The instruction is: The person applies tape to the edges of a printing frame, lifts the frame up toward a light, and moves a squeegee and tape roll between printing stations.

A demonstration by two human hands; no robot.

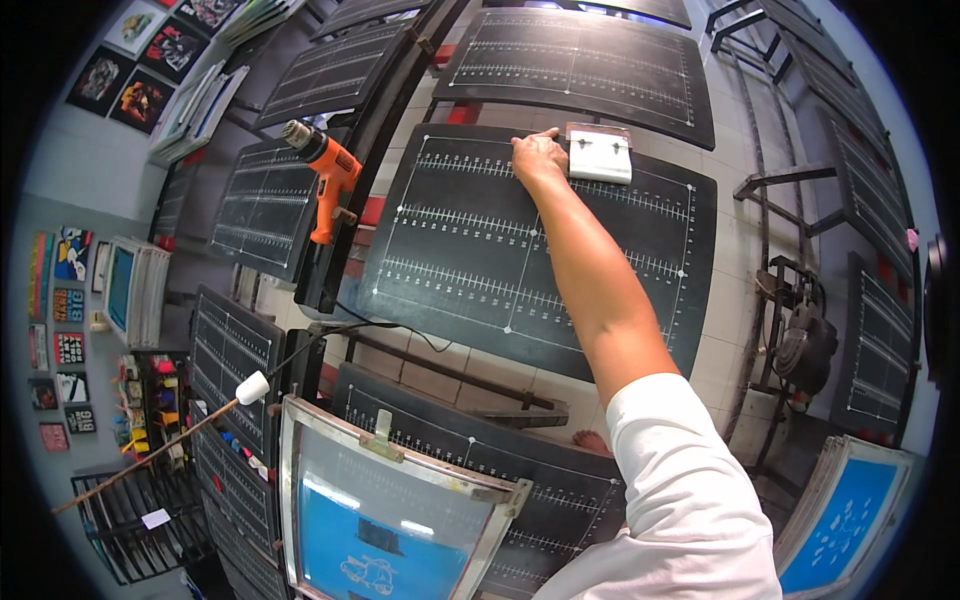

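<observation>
Upper centre, the right hand [538, 155] lies flat, touching the white block [600, 157], seemingly stiff, light, best gripped by its edges.

We are in what looks like a screen-printing workshop: black gridded platens [540, 250] ring us, framed blue screens [395, 515] lean below, and printed designs [130, 70] cover the wall.

Black gridded platen [480, 260] carries a white pad [600, 157] at its far edge
</observation>
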